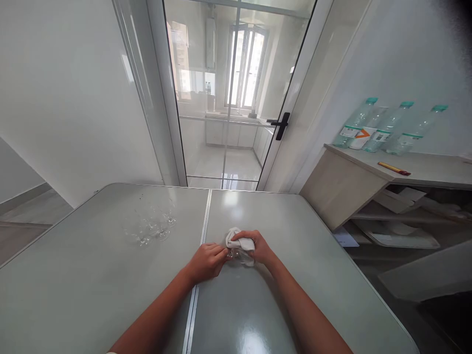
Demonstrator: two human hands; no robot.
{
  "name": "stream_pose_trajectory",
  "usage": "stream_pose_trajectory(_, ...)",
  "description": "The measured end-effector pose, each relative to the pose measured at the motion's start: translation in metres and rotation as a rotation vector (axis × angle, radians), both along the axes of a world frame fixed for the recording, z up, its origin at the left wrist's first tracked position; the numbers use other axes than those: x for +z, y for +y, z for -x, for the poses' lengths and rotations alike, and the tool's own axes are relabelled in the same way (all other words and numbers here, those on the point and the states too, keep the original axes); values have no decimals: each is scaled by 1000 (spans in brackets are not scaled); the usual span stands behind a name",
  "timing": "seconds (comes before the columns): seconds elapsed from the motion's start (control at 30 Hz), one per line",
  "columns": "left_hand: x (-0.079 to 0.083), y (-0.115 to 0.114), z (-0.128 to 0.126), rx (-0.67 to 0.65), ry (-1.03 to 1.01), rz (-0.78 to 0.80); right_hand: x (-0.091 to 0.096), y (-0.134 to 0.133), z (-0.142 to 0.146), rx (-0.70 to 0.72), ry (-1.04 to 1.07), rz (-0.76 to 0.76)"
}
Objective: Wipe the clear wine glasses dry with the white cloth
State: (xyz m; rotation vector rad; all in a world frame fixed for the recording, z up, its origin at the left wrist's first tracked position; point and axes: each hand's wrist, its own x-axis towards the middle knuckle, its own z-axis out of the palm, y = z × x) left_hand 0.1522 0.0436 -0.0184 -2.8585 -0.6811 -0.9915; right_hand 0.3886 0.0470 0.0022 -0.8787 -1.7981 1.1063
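Observation:
Near the middle of the table, my left hand (209, 260) is closed, its fingers pinching the left end of a clear drinking glass (241, 256) that looks stemmed and lies on its side. Wrapped in my right hand (258, 246) is a white cloth (238, 239), pressed against the glass from above and from its right end. The cloth and fingers hide part of the glass. Several clear stemmed glasses (157, 228) stand close together on the left half of the table, apart from my hands.
The grey-green table (110, 280) has a metal seam down its middle. Beyond it is a glass door (228, 98) with a black handle (282, 126). At right, a wooden shelf (354, 177) bears several plastic bottles (379, 132) and a yellow-red stick-shaped packet (394, 168).

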Motion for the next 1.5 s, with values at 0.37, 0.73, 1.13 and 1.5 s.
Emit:
stream_pose_trajectory(0.37, 1, 6, 4, 100, -3, -136, -21, 8, 1, -85, 68, 520)
stream_pose_trajectory(0.73, -16, 18, 3, 453, -50, -29, -20, 20, -4, -590, 336, 237)
stream_pose_trajectory(1.13, -13, -2, -13, 285, 9, 22, -3, 4, -1, -100, 290, 437)
stream_pose_trajectory(1.5, 12, -4, -17, 186, -529, 1000, -1, -3, 3, -213, 157, 87)
